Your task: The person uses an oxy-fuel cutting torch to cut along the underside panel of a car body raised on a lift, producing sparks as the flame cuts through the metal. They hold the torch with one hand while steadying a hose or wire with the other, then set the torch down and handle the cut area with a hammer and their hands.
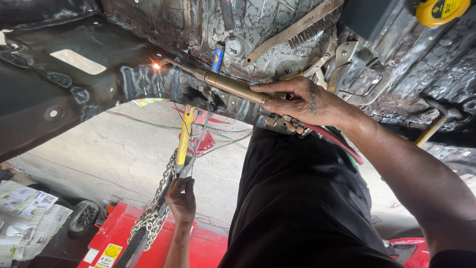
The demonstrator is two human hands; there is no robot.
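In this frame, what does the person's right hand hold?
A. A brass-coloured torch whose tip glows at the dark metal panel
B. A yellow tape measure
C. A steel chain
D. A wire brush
A. The right hand wraps the brass-coloured torch, whose tip meets an orange glow on the dark metal panel; the tape measure, wire brush and chain lie apart from it.

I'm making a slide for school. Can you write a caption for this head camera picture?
Right hand holds a brass torch glowing against dark metal; left hand pinches a thin rod.
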